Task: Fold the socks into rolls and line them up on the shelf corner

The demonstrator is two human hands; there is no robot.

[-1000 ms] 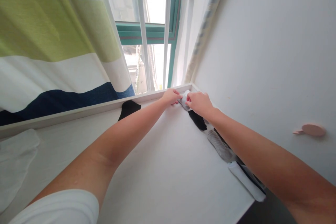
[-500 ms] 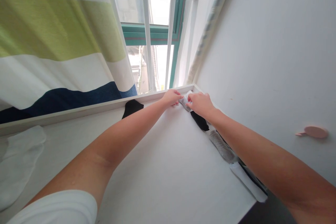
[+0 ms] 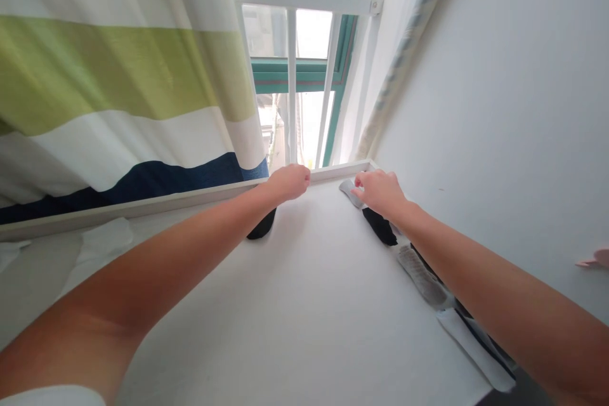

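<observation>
My left hand [image 3: 288,181] is curled into a loose fist above the white table [image 3: 304,304], near its far rim, with nothing visible in it. A black sock [image 3: 262,228] lies just under that forearm. My right hand [image 3: 379,191] has its fingers bent down onto a grey-white sock [image 3: 351,191] in the far right corner. A row of socks runs along the right wall: a black one [image 3: 380,227], a grey one [image 3: 421,274] and a white one [image 3: 476,349].
A striped curtain [image 3: 118,76] hangs at the left over the table's raised back rim [image 3: 143,205]. White window bars [image 3: 309,44] stand behind. White socks [image 3: 102,238] lie at the left. A pink hook [image 3: 594,259] sticks to the right wall.
My left hand has let go of the grey-white sock and drawn back to the left. The right hand stays on the sock. The view has shifted left and down.
</observation>
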